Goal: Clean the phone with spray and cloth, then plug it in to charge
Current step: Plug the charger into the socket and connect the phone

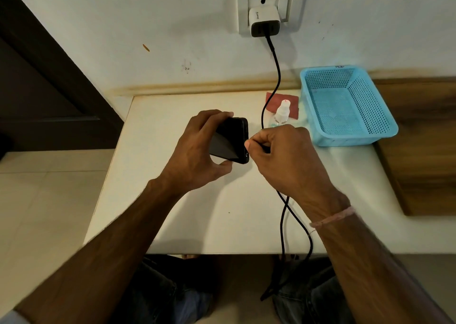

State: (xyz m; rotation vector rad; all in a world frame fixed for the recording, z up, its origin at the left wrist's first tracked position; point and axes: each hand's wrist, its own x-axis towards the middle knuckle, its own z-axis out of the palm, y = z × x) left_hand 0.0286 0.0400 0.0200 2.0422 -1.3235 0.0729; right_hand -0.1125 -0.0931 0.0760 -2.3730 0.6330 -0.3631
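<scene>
A dark door frame (49, 77) stands at the far left over pale floor tiles (37, 200); next comes the white table (172, 200), set against the wall. The left hand (197, 148) holds the black phone (229, 141) over the middle of the table, its fingers (214, 114) curled over the far long edge and the thumb under the near one; the phone is tilted, dark screen up, with its short end turned to the right. The right hand (288, 158) meets that end, thumb and forefinger pinched narrow on the plug of the black cable (277, 77); the plug itself is hidden, so I cannot tell whether it is seated in the port. A pink thread band (333, 217) circles the right wrist. The cable drops from a white charger (262, 21) seated in the wall socket plate (243, 7), crosses the table, loops off the front edge and passes back under the right wrist. Behind the right hand a small clear spray bottle (282, 112) with a white top stands on a red cloth (274, 99) by the wall; just beside them, further right, sits a blue perforated basket (350, 139); a wooden board (419, 138) lies at the far right.
</scene>
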